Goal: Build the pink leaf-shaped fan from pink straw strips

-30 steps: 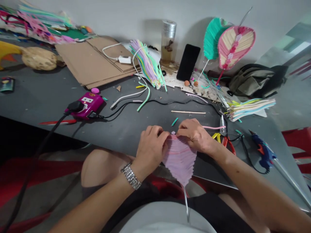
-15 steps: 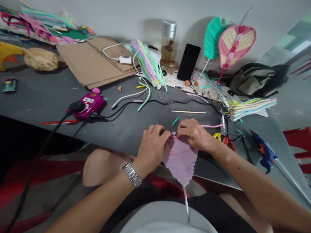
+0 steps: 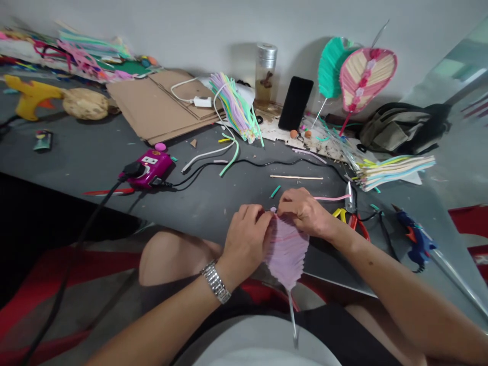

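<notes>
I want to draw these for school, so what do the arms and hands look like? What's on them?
The left hand and right hand are bare, with no gloves, and no sleeves show on the arms. The left wrist wears a silver metal link band. The right arm has no band.

This is a small craft workshop: a grey workbench (image 3: 213, 195) is strewn with cardboard (image 3: 160, 109), bundled coloured strips (image 3: 394, 173), pliers (image 3: 353, 226), a glue gun (image 3: 415, 235) and leaf-shaped strip ornaments (image 3: 368, 79).
</notes>
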A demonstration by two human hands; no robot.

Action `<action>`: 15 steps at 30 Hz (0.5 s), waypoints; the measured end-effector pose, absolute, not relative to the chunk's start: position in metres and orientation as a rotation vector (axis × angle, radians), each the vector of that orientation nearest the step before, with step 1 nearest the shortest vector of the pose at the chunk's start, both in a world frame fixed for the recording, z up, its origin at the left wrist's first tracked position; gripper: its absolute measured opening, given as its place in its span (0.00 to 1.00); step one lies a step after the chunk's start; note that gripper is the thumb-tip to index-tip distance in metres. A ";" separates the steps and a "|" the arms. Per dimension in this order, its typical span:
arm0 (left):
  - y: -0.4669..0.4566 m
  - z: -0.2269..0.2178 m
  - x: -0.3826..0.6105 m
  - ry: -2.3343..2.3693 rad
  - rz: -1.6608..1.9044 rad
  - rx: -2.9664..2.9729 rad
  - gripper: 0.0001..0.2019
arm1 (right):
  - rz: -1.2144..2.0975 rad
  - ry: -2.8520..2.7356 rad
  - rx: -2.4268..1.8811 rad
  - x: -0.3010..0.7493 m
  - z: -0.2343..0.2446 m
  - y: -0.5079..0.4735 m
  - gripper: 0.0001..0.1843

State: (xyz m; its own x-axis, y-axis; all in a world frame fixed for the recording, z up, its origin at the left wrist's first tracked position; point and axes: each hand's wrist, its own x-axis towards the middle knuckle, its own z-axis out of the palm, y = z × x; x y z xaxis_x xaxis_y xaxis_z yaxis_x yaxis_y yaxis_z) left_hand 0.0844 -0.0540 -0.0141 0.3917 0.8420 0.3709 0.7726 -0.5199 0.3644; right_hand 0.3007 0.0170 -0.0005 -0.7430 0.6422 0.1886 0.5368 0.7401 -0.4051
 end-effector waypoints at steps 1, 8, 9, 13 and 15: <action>-0.055 -0.014 0.086 1.467 0.774 2.515 0.12 | 0.466 -2.622 -0.911 0.301 -0.001 0.017 0.14; -0.053 -0.015 0.089 1.450 0.727 2.523 0.11 | 0.433 -2.586 -0.900 0.301 -0.007 0.014 0.15; -0.052 -0.016 0.089 1.449 0.730 2.522 0.11 | 0.429 -2.581 -0.898 0.301 -0.007 0.013 0.15; -0.052 -0.017 0.088 1.449 0.698 2.538 0.11 | 0.417 -2.563 -0.893 0.301 -0.009 0.012 0.15; -0.052 -0.017 0.088 1.447 0.675 2.541 0.11 | 0.420 -2.562 -0.896 0.301 -0.009 0.012 0.14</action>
